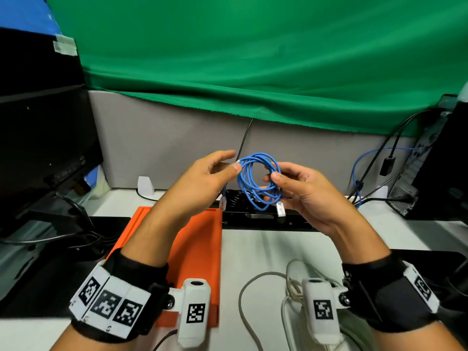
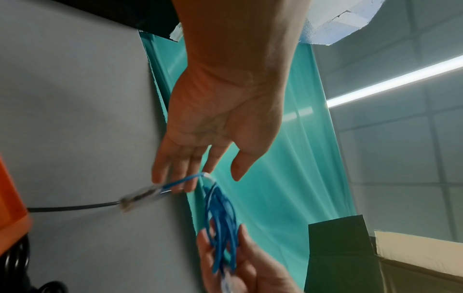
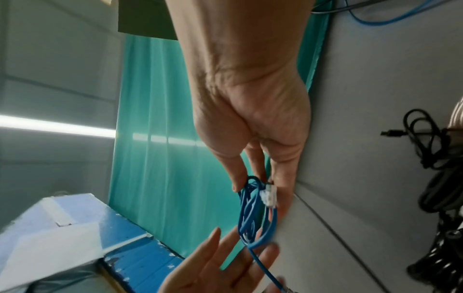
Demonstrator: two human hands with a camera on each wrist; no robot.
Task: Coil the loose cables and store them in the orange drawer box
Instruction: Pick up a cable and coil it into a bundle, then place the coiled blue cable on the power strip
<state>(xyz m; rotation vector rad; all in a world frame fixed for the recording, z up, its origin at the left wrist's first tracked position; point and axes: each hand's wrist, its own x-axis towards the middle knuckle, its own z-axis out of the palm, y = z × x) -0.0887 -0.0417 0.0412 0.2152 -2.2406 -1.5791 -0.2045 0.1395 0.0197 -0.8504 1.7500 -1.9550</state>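
Observation:
A blue network cable (image 1: 244, 183) is wound into a small coil held up over the desk. My right hand (image 1: 281, 178) pinches the coil's right side between thumb and fingers, and the right wrist view shows that hand (image 3: 253, 178) with the cable (image 3: 246, 208) and one clear plug (image 3: 268, 195) against it. My left hand (image 1: 222, 163) has straight fingers. Its thumb touches the coil's left edge, and the free end runs across its fingers (image 2: 175, 174) to a blurred plug (image 2: 135, 198). The orange drawer box (image 1: 197, 249) lies flat on the desk under my left forearm.
Loose pale cables (image 1: 243, 290) lie on the white desk at the front right. A black device with a coiled cord (image 1: 253, 216) sits behind the box. A dark monitor (image 1: 43, 148) stands left, a computer tower (image 1: 435, 160) with plugged cables right, a grey partition behind.

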